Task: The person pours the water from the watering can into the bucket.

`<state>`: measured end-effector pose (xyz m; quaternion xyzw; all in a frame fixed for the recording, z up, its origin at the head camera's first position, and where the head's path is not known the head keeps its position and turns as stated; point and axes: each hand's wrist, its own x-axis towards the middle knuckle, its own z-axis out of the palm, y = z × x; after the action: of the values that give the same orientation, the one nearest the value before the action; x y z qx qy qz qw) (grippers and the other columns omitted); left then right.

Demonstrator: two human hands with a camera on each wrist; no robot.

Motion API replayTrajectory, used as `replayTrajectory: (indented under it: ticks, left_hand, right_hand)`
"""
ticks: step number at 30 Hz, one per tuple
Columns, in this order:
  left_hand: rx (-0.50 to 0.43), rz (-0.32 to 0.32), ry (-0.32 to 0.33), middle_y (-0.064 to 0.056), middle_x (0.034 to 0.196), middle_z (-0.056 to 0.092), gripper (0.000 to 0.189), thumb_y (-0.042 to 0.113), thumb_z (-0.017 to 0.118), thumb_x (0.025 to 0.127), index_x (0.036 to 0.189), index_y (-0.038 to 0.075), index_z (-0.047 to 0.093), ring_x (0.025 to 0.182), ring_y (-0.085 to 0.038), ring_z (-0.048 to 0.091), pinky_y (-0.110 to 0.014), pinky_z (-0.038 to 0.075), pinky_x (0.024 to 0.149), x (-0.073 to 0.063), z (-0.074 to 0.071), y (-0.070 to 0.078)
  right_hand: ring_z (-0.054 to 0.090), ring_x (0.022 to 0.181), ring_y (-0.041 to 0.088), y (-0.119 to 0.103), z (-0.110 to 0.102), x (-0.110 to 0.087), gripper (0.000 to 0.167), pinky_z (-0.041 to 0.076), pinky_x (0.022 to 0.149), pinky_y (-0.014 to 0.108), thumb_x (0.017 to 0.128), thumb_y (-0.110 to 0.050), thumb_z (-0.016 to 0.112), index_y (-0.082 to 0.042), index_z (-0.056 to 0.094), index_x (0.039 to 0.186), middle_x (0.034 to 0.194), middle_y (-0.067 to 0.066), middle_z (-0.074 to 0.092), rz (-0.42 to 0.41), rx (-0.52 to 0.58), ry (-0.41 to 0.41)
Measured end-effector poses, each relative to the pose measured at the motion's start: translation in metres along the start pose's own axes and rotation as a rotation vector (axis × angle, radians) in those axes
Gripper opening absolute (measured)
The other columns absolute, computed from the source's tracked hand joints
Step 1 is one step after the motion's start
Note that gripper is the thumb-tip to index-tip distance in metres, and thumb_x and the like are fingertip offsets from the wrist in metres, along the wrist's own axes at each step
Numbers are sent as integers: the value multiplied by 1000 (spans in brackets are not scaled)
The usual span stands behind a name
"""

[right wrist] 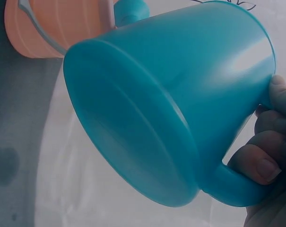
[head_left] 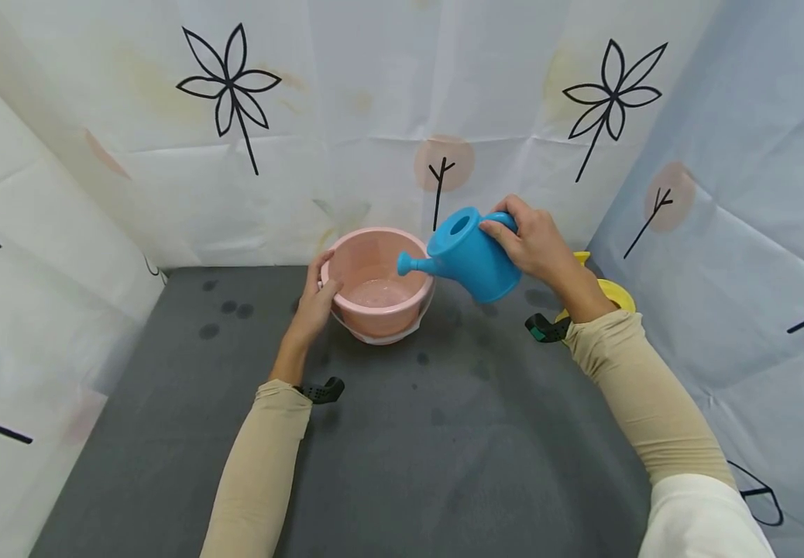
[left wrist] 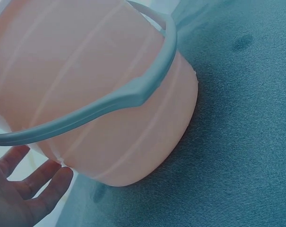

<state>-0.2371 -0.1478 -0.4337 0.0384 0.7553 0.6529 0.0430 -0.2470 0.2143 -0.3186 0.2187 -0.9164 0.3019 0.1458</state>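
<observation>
A pink bucket (head_left: pixel 377 314) stands on the dark surface, its pale handle (left wrist: pixel 133 94) hanging down against the outside. My left hand (head_left: pixel 316 298) holds the bucket's left rim, with the thumb at the rim and the fingers along the outer wall. In my right hand (head_left: pixel 530 240) is the handle of a blue watering can (head_left: pixel 482 260), tipped toward the bucket. Its spout (head_left: pixel 416 265) reaches over the bucket's right rim. In the right wrist view, the can's underside (right wrist: pixel 128 127) faces the camera and the fingers curl round the handle.
Partly hidden behind the right forearm is a yellow object (head_left: pixel 616 294) near the right wall. A white cloth with plant drawings (head_left: pixel 346 93) hangs behind and along both sides. Dark round spots (head_left: pixel 228 308) mark the grey surface (head_left: pixel 430 465).
</observation>
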Motion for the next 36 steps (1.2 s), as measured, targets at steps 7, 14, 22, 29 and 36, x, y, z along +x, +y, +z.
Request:
replayTrajectory:
  ticks: [7, 14, 22, 29, 36]
  left_hand:
    - [-25, 5, -7, -14, 171, 13, 64, 14, 45, 104, 163, 22, 20, 148, -35, 34, -51, 35, 117, 2, 0, -1]
    - [-34, 11, -8, -14, 170, 13, 64, 14, 45, 104, 162, 22, 19, 148, -35, 34, -52, 36, 117, 2, 0, -1]
    - [-36, 12, -10, -12, 171, 12, 64, 15, 45, 104, 162, 22, 19, 152, -34, 29, -52, 33, 119, 2, 0, -1]
    - [-27, 21, -8, -14, 171, 11, 66, 13, 45, 103, 163, 20, 18, 152, -35, 28, -51, 32, 120, 1, 1, -1]
    - [-29, 21, -4, -13, 171, 11, 65, 14, 45, 103, 162, 21, 19, 152, -34, 28, -52, 31, 120, 1, 1, -1]
  right_hand:
    - [69, 96, 45, -3, -2, 2, 28, 55, 89, 61, 105, -22, 58, 5, 55, 115, 107, 27, 67, 26, -15, -22]
    - [69, 94, 44, -5, -3, 5, 28, 55, 87, 60, 105, -22, 58, 4, 54, 115, 105, 27, 67, 20, -24, -33]
    - [70, 93, 43, -6, -4, 7, 28, 56, 86, 59, 104, -22, 59, 3, 55, 115, 103, 26, 68, 3, -18, -33]
    - [70, 94, 44, -5, -5, 8, 28, 56, 87, 59, 105, -22, 59, 4, 55, 115, 105, 27, 68, 1, -11, -40]
    - [70, 99, 45, -3, -6, 10, 30, 55, 91, 61, 106, -23, 57, 4, 54, 117, 111, 27, 68, 10, -8, -60]
